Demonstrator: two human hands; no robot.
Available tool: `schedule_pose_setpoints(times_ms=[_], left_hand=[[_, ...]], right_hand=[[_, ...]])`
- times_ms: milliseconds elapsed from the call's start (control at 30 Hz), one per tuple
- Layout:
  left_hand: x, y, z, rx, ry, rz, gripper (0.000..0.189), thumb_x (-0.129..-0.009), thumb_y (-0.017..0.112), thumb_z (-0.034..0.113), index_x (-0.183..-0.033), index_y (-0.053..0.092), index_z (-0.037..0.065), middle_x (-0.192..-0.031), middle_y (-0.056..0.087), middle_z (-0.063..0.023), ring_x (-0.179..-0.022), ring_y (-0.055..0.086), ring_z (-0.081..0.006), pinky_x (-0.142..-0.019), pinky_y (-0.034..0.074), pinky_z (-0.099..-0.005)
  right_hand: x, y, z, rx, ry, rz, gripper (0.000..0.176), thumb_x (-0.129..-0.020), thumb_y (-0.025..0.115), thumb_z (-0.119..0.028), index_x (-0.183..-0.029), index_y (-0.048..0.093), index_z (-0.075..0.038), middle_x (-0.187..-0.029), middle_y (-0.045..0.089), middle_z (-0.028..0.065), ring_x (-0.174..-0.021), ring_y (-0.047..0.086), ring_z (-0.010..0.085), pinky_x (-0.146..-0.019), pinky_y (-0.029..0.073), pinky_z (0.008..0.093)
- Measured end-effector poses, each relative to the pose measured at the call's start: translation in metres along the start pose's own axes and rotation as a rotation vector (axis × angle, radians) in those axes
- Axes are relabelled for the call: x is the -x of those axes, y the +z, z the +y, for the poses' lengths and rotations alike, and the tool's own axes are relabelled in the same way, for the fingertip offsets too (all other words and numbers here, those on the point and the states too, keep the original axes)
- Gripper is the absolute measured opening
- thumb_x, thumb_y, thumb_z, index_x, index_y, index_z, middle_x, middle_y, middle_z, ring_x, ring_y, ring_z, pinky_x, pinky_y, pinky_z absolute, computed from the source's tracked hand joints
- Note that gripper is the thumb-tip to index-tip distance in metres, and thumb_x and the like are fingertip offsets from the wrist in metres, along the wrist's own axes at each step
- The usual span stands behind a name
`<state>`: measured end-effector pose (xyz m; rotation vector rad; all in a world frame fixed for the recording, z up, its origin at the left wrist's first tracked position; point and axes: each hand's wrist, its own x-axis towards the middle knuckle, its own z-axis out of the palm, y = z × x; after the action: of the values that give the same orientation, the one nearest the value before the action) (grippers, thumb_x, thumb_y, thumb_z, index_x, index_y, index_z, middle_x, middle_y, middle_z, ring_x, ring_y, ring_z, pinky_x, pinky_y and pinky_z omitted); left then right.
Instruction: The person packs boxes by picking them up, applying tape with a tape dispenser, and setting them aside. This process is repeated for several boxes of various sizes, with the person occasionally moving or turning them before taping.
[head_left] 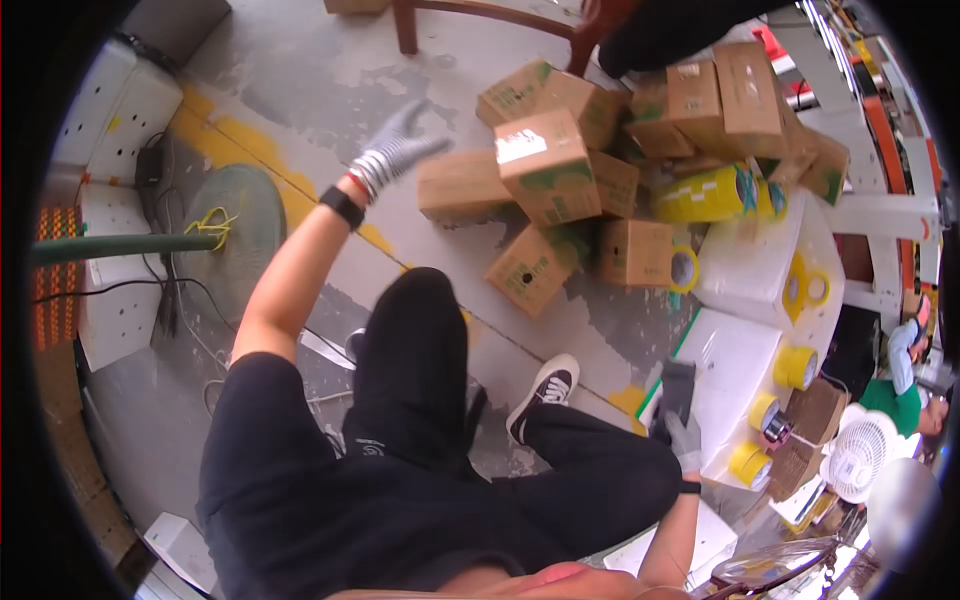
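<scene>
My left hand [400, 150], in a grey-and-white striped glove, reaches over the floor with thumb and fingers apart, holding nothing. Nearest to it lies a long brown carton [465, 184], just right of the fingers; a gap shows between them. More brown cartons [548, 170] are heaped beyond. Beside my bent knee, my right hand [685, 440], also gloved, is closed at the lower end of a dark grey, flat, oblong object [678, 390]; its kind I cannot make out. That object is in front of a white box [735, 365] with a green edge.
Rolls of yellow tape [795, 367] stand along the white box, and a yellow stack [700, 195] lies by the cartons. A white fan [860, 455] and a person in green [890, 405] are at right. On the left, a green pole rises from a round base [235, 265] among cables.
</scene>
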<state>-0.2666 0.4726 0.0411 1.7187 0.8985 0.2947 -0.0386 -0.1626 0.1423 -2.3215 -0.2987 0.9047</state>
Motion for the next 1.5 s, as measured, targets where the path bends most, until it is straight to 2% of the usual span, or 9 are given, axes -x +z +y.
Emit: schedule_pose_setpoints(times_ms=[233,300,467,600,767,967,1100,1233,1500], left_hand=[[-0.014,0.14,0.116,-1.012,0.607,0.108,0.107,-0.055,0.077,0.039,-0.142,0.024,0.009,-0.123,0.051,-0.0265,-0.117,0.049,-0.0368,-0.098,0.039,-0.0373],[-0.046,0.134,0.12,-0.521,0.127,-0.091,0.103,-0.054,0.075,0.038,-0.141,0.028,0.007,-0.119,0.055,-0.0248,-0.115,0.051,-0.0366,-0.097,0.04,-0.0363],[0.024,0.127,0.105,-0.102,0.046,0.289,0.096,-0.058,0.077,0.036,-0.135,0.034,-0.001,-0.119,0.056,-0.0221,-0.108,0.055,-0.0328,-0.093,0.043,-0.0342],[0.165,0.135,0.074,1.151,-0.102,0.338,0.047,-0.083,0.054,0.016,-0.125,0.046,-0.002,-0.114,0.058,-0.0149,-0.102,0.06,-0.0272,-0.091,0.049,-0.0387],[0.261,0.21,-0.03,1.311,-0.174,0.967,0.051,-0.08,0.06,0.019,-0.126,0.045,0.0,-0.118,0.056,-0.0161,-0.109,0.055,-0.0311,-0.096,0.044,-0.0436],[0.262,0.231,-0.074,1.836,-0.23,1.088,0.057,-0.078,0.057,0.034,-0.127,0.046,0.006,-0.124,0.053,-0.0141,-0.11,0.053,-0.0329,-0.097,0.04,-0.0476],[0.242,0.216,-0.125,1.316,-0.111,1.278,0.042,-0.083,0.055,0.023,-0.122,0.05,0.005,-0.116,0.057,-0.0111,-0.104,0.058,-0.0265,-0.091,0.046,-0.0377],[0.24,0.186,-0.139,0.393,-0.636,1.21,0.049,-0.073,0.071,0.021,-0.11,0.052,-0.005,-0.098,0.06,-0.0106,-0.088,0.059,-0.0229,-0.078,0.049,-0.032],[0.245,0.164,0.01,1.054,-0.566,0.32,0.035,-0.085,0.062,0.038,-0.092,0.068,0.004,-0.084,0.065,-0.0041,-0.069,0.061,-0.01,-0.063,0.051,-0.0251]], right_hand=[[-0.077,0.066,-0.08,-0.152,-0.239,-0.428,0.033,-0.085,0.059,-0.016,-0.112,0.054,0.002,-0.088,0.063,0.0062,-0.074,0.06,0.013,-0.068,0.049,0.0256],[-0.101,0.085,-0.088,-0.221,-0.321,-0.486,0.035,-0.084,0.063,-0.022,-0.109,0.056,0.001,-0.086,0.063,0.0066,-0.072,0.061,0.0139,-0.066,0.05,0.0271],[-0.128,0.103,-0.099,-0.494,-0.222,-0.655,0.05,-0.078,0.072,-0.031,-0.114,0.056,0.001,-0.096,0.064,0.0074,-0.085,0.06,0.0136,-0.075,0.049,0.0284],[-0.14,0.112,-0.107,-0.664,-0.265,-0.862,0.059,-0.074,0.076,-0.031,-0.117,0.052,0.002,-0.097,0.064,0.0072,-0.088,0.06,0.0151,-0.077,0.049,0.0278],[-0.172,0.167,-0.114,-0.513,-0.37,-1.058,0.067,-0.066,0.08,-0.041,-0.11,0.055,0.003,-0.081,0.066,0.0109,-0.069,0.064,0.0183,-0.063,0.051,0.0284],[-0.184,0.207,-0.123,-0.35,-0.384,-1.277,0.064,-0.065,0.081,-0.039,-0.105,0.058,0.005,-0.086,0.066,0.0105,-0.074,0.064,0.0176,-0.066,0.052,0.0284],[-0.181,0.218,-0.138,-0.287,-0.373,-1.352,0.065,-0.065,0.081,-0.039,-0.106,0.058,0.005,-0.085,0.066,0.0111,-0.073,0.064,0.0179,-0.065,0.052,0.0288],[-0.191,0.229,-0.14,-0.129,-0.365,-1.444,0.064,-0.065,0.081,-0.04,-0.103,0.059,0.006,-0.085,0.066,0.012,-0.073,0.064,0.0181,-0.065,0.052,0.0288],[-0.18,0.233,-0.138,-0.1,-0.457,-1.471,0.055,-0.066,0.079,-0.034,-0.102,0.06,0.004,-0.086,0.065,0.0076,-0.076,0.061,0.0143,-0.069,0.05,0.0282]])
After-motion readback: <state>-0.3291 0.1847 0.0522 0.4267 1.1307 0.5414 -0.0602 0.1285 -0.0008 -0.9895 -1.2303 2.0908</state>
